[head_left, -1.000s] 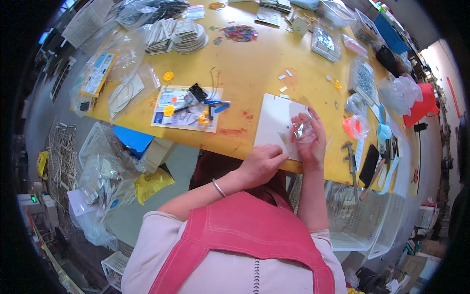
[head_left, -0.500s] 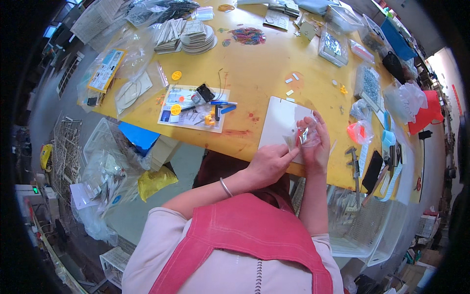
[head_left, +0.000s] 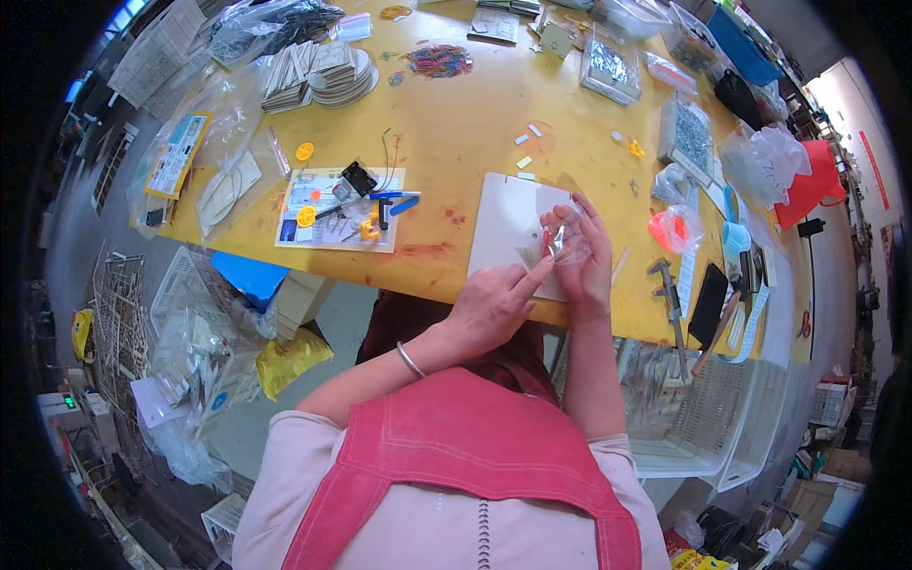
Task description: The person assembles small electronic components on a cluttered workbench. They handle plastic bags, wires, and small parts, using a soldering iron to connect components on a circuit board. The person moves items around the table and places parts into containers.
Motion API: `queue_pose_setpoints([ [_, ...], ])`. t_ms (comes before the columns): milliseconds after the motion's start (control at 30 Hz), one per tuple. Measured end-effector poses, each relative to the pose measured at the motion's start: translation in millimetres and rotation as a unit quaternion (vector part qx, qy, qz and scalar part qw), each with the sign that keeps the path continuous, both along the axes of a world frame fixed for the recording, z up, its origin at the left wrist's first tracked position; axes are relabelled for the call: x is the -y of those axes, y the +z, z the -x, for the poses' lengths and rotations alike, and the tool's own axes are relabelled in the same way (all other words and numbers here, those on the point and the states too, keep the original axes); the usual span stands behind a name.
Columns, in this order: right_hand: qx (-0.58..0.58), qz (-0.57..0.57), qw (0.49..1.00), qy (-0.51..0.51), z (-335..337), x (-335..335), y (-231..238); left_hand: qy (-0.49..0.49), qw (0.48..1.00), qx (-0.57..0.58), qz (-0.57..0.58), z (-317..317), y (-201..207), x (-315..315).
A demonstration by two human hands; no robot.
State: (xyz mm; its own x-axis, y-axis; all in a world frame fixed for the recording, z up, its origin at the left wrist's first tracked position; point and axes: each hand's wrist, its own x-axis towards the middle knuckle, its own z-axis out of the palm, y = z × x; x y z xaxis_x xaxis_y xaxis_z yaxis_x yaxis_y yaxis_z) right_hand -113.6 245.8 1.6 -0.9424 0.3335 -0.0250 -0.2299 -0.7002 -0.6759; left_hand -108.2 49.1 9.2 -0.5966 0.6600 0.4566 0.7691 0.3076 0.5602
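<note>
A small clear plastic bag [head_left: 567,249] with a shiny glare is between my hands, over a white sheet [head_left: 502,217] at the table's near edge. My right hand [head_left: 591,261] holds the bag from its right side, fingers curled up around it. From the left, my left hand [head_left: 496,302] grips the bag's lower edge with thumb and index finger close together. What is inside the bag is too small and glossy to make out. Left of the sheet, a printed instruction sheet [head_left: 293,233] carries a black box [head_left: 359,178] with wires, yellow wheels [head_left: 305,217] and blue sticks [head_left: 404,206].
Calipers [head_left: 669,299], a black phone [head_left: 708,313] and tape rolls [head_left: 736,237] lie to the right. Farther back are boxes of small metal parts [head_left: 686,133], stacked wooden plates [head_left: 339,76] and a coloured pile of clips [head_left: 439,61]. White baskets [head_left: 750,408] stand below the table edge.
The whole view has shifted slightly left and up. Both hands stay at the bag; my left hand's fingertips have moved slightly across its lower edge.
</note>
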Motion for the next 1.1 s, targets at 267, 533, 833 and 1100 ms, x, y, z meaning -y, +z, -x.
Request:
queue_pose_setpoints([
  [267,-0.019,0.018,1.0,0.008,0,-3,-6,0.01,0.999,-0.029,0.042,-6,-3,-2],
  [533,-0.052,0.049,0.997,0.024,5,-1,-10,0.051,0.996,-0.053,0.056,-17,-2,-5],
  [833,-0.059,0.061,0.996,0.02,0,1,-9,0.069,0.994,-0.038,0.077,-26,2,-8],
  [1100,-0.037,0.053,0.998,0.01,2,0,-11,0.078,0.994,-0.012,0.079,-27,4,-11],
])
